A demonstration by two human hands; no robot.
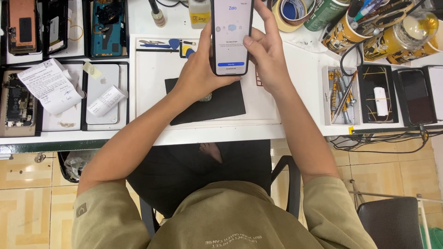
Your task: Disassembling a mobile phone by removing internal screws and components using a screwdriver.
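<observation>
- Gripping the phone [232, 34] from both sides, the two hands held it upright above the white mat [147, 83], lit screen facing the camera.
- The left hand [200, 74] cupped it from behind and below: palm under the lower left corner, fingers curled out of sight behind the case, so I could not tell exactly how they lay.
- The right hand [267, 55] clamped the right edge, its thumb [251, 44] lying across the screen's right side and its fingers running up behind the top.
- The screen was white with a blue button low down, just beside the left palm.
- Straight below the left wrist lay a black pad [221, 103], with a small metallic piece [206, 97] on it just under the hand.
- Beyond the left fingers, blue pry tools [173, 44] rested at the mat's far edge.
- Well out to the left sat trays with opened phones [108, 27], a silver phone back [104, 90] and paper slips [48, 85].
- Beyond the right fingertips stood tape rolls [293, 11]; further right were cups of tools [350, 30].
- Off to the right of the right wrist, a screwdriver tray [340, 94] sat apart, two dark phones [415, 94] in trays past it.
</observation>
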